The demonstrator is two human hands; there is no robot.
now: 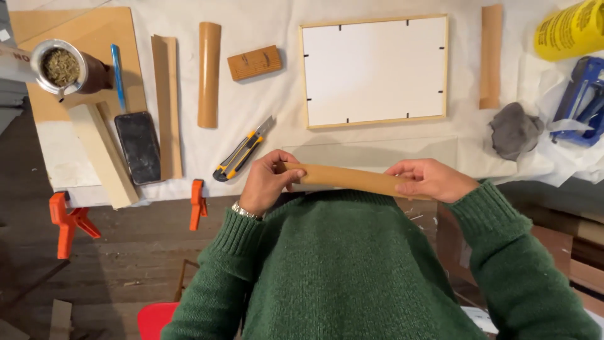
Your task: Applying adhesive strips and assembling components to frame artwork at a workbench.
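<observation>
A curled strip of brown veneer (343, 177) lies crosswise just above my chest, gripped at both ends. My left hand (265, 182) pinches its left end and my right hand (429, 179) pinches its right end. Under the strip a clear glass pane (377, 153) rests at the table's near edge. Behind it lies a wooden picture frame (375, 70), back side up, with a white board in it. A yellow and black utility knife (242, 154) lies just left of my left hand.
A rolled veneer strip (209, 72), a flat veneer strip (167, 104), a small wooden block (255, 63), a black phone (138, 147), a blue pen (117, 75), a wood batten (104, 154) and a metal cup (63, 68) lie left. Right: another veneer strip (491, 55), grey rag (514, 130), yellow bottle (569, 30). Orange clamps (69, 221) grip the table edge.
</observation>
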